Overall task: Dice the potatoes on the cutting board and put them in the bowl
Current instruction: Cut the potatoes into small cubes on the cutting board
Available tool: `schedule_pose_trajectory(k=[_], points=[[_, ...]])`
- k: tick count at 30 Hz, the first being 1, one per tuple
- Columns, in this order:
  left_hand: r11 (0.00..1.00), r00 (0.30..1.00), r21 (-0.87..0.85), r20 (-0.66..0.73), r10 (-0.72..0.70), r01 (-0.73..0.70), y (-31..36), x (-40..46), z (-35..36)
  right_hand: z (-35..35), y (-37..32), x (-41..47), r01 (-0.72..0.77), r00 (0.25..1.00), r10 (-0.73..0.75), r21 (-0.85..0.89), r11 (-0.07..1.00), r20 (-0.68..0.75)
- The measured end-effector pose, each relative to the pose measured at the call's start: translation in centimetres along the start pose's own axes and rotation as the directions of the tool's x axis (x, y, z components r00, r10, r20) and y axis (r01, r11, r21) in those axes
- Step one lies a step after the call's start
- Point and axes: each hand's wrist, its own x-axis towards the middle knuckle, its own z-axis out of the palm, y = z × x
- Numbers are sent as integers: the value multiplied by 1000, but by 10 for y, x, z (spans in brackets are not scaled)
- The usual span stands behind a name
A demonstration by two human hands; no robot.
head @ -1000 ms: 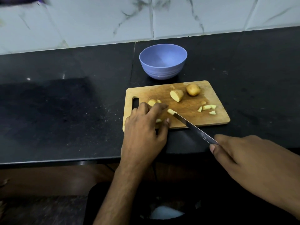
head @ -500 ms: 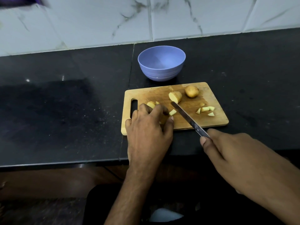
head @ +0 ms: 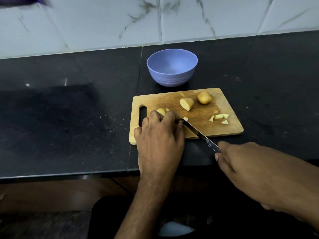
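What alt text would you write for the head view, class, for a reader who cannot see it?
A left hand holds a potato piece on a wooden board while the right hand cuts beside it with a knife. A half potato, a whole potato and some dice lie on the board. A blue bowl stands behind it.

Looking like a home kitchen: black stone tabletop [head: 69,104] running across the middle of the frame, backing onto white marble-veined wall tiles [head: 103,23] along the top. Sitting at centre, a wooden cutting board [head: 203,125] carrying cut potatoes [head: 187,104], with a blue bowl [head: 172,67] just above it.
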Motion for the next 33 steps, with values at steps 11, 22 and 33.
schedule_pose_trajectory(k=[11,22,33], points=[[985,1000,-173,-9,4,-6,-9,-1,1,5,7,-16,-24,991,25,13,1000,-131],[815,994,-575,107,-7,68,-34,0,-24,15,-7,-10,96,971,-76,79,992,-225],[929,993,-369,112,49,-5,-36,2,-21,17,2,-3,5,988,18,148,989,-154]])
